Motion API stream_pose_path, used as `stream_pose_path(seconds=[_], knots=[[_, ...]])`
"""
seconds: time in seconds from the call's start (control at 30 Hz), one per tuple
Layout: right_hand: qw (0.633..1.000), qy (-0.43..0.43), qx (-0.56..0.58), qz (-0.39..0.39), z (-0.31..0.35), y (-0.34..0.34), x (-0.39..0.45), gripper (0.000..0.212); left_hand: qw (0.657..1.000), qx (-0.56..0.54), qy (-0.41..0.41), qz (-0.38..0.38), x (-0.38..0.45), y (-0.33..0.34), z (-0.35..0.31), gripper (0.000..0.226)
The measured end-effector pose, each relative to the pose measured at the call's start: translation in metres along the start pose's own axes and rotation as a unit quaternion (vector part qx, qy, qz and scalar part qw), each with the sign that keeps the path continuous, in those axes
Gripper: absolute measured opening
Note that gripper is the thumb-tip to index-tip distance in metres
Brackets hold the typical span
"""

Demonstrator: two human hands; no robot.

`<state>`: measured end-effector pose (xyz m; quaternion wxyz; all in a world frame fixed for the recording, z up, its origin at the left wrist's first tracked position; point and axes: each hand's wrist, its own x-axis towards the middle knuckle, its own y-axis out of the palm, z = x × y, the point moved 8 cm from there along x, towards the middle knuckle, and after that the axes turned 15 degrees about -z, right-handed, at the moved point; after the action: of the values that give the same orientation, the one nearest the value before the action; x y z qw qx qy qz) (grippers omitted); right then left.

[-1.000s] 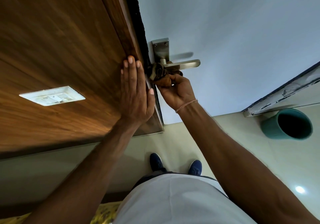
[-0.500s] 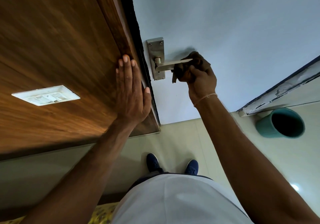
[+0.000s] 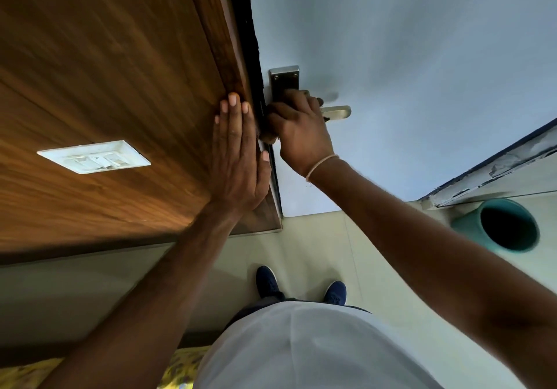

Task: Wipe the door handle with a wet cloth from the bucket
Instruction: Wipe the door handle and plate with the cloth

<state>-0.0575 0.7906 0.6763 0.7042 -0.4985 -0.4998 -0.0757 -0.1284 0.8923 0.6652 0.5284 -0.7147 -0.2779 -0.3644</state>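
A metal door handle (image 3: 337, 112) on a steel backplate (image 3: 284, 78) sits on the pale door (image 3: 391, 57). My right hand (image 3: 300, 131) is closed over the inner part of the lever by the plate, gripping a dark brown cloth (image 3: 268, 138) that peeks out below my fingers. Only the lever's tip and the plate's top show. My left hand (image 3: 236, 159) lies flat, fingers together, on the wooden wall panel (image 3: 105, 72) beside the door edge. A teal bucket (image 3: 500, 226) stands on the floor at the right.
A white switch plate (image 3: 93, 157) is set in the wooden panel to the left. The pale tiled floor (image 3: 316, 247) lies below, with my two blue shoes (image 3: 301, 287) on it. A chipped door frame or ledge (image 3: 497, 165) runs at the right above the bucket.
My right hand has slid the cloth from the lever's outer end back toward the backplate, so the lever's tip is bare again. My left hand has stayed flat on the panel.
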Motion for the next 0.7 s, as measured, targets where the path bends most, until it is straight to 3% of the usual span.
stream_pose_path(seconds=[0.2, 0.27, 0.33, 0.43, 0.53, 0.7], knots=[[0.972, -0.218, -0.062, 0.067, 0.022, 0.02, -0.002, 0.024, 1.0, -0.002, 0.006, -0.004, 0.001, -0.003, 0.0, 0.07], [0.964, -0.261, -0.04, 0.044, 0.015, 0.014, -0.006, 0.029, 1.0, -0.003, 0.004, -0.003, 0.001, -0.003, -0.001, 0.071], [0.964, -0.266, -0.008, -0.02, 0.0, -0.002, -0.012, 0.026, 1.0, 0.0, 0.001, -0.004, 0.0, -0.002, -0.001, 0.071], [0.976, -0.2, 0.039, -0.077, -0.02, -0.024, -0.018, 0.014, 1.0, 0.001, -0.004, -0.009, 0.0, -0.002, -0.002, 0.071], [0.981, -0.163, 0.058, -0.087, -0.017, -0.022, -0.017, 0.014, 1.0, 0.008, -0.004, -0.011, 0.0, 0.0, -0.003, 0.072], [0.974, -0.187, 0.095, -0.082, -0.017, -0.013, -0.014, 0.011, 1.0, 0.025, -0.013, -0.012, -0.002, 0.003, -0.001, 0.076]])
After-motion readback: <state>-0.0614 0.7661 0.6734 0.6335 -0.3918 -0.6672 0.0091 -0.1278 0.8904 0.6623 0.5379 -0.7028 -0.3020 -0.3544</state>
